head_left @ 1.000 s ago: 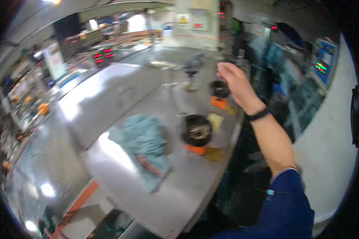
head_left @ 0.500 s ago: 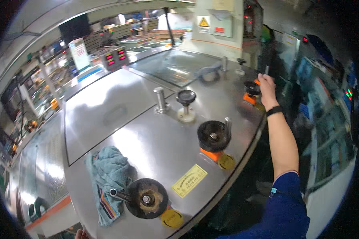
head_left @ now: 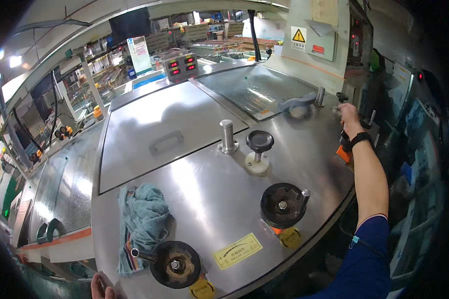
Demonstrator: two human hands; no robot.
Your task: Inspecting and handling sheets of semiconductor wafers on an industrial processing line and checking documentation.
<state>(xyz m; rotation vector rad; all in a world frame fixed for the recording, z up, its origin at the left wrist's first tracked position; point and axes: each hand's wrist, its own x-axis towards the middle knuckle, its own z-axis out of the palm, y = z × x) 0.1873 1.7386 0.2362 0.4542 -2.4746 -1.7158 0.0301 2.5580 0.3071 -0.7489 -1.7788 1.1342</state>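
Observation:
My right hand [head_left: 350, 117] reaches to the far right of a steel machine top [head_left: 204, 199]. Its curled fingers are at the pale collar below a small black knob [head_left: 341, 96]; what they grip is hidden. Beside the wrist is an orange-based handwheel [head_left: 343, 153], mostly covered by the hand. Only the fingertips of my left hand [head_left: 101, 287] show, at the machine's lower left edge, slightly apart and holding nothing visible. Close to them lie a black handwheel [head_left: 174, 263] with a crank handle and a crumpled teal towel [head_left: 147, 217].
Another handwheel [head_left: 283, 205], a knob on a white base [head_left: 260, 142] and a metal post [head_left: 227, 135] stand up from the top. Behind are a lid with a handle [head_left: 167, 141], a glass panel [head_left: 257, 89] and a display box [head_left: 182, 66].
My right hand has left the far handwheel's crank and moved to the small knob beyond it. The view has shifted, and more of my left fingertips shows.

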